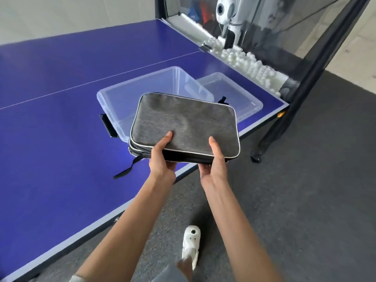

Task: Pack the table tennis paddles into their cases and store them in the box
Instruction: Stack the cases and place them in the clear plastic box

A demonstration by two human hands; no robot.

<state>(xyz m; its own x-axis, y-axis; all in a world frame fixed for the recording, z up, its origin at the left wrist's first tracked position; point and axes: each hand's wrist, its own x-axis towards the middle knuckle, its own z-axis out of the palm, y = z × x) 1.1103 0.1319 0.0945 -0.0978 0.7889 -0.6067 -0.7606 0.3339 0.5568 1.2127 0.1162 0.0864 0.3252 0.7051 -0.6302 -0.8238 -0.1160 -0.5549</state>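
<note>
A grey fabric paddle case [184, 124] with white piping and black sides is held flat in the air over the near edge of the blue table [61, 119]. My left hand [162, 157] grips its near left edge, thumb on top. My right hand [213, 159] grips its near right edge the same way. The case looks zipped shut, and a black strap hangs from its left corner. Behind it stands a clear plastic box [142, 88] with black side latches, open on top. Any paddles are hidden from view.
The box's clear lid [230, 90] lies on the table to the right of the box. A ball-feeding robot [230, 15] with a black catch net and a tray of several white balls [248, 62] stands at the table's far end. Grey floor and my white shoe [190, 245] are below.
</note>
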